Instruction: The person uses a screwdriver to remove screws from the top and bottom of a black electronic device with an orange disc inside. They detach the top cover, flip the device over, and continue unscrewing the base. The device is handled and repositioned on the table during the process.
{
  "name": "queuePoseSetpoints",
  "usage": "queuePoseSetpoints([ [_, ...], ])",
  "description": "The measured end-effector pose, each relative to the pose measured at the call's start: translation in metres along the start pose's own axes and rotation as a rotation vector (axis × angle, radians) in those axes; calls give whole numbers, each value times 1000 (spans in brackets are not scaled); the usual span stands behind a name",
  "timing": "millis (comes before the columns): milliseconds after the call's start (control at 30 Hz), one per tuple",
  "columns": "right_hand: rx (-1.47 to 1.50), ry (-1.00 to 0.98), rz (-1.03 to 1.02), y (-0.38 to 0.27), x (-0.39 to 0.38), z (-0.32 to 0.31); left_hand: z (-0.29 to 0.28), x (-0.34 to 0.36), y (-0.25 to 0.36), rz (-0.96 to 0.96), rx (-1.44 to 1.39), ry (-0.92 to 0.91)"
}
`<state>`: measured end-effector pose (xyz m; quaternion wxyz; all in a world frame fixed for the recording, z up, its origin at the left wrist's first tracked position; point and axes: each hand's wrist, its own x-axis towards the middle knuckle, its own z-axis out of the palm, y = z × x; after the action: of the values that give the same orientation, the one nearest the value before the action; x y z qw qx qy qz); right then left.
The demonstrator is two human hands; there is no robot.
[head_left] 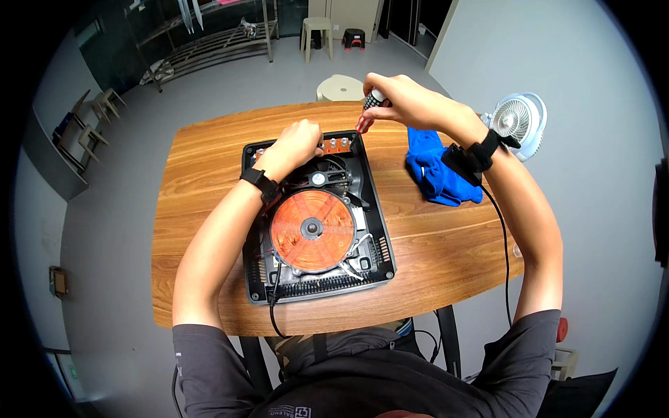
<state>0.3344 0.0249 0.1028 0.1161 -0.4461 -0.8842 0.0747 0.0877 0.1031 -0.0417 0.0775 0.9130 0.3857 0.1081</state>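
An opened cooker (317,223) without its top lies in the middle of the desk (209,167), with its copper coil (312,230) visible and a small fan (319,178) behind the coil. The left hand (296,144) is clenched and rests on the far left corner of the cooker, beside some copper parts. The right hand (404,97) grasps a screwdriver (367,111) with a red and black handle; its tip points down to the far right corner of the cooker. A blue cloth (435,171) lies near the right edge of the desk. A white fan (519,120) stands just past this edge.
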Motion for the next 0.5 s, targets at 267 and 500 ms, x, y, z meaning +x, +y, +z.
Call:
queuePoseSetpoints([
  [267,-159,-91,86,-17,28,-5,1,0,1,16,-10,26],
  [500,-147,-272,370,-34,36,-26,-3,4,2,0,-28,-27],
])
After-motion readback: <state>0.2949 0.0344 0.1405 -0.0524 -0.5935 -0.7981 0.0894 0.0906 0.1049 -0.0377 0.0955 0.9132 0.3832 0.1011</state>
